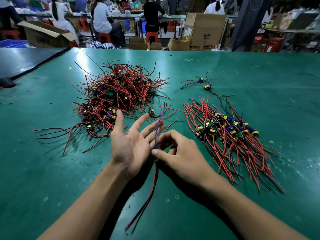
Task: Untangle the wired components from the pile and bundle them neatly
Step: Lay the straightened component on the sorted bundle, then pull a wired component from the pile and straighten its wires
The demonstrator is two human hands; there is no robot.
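Pinching the wires (156, 174), right hand (181, 155) curls beside left hand (129, 144), palm-up, fingers spread.

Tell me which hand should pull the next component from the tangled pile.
Left, probably: the left hand lies open beside the tangled pile, while the right hand pinches wires, nearer the sorted bundle.

Left hand (131, 146), right hand (181, 153) bare; forearms (90, 196) unsleeved to frame edge.
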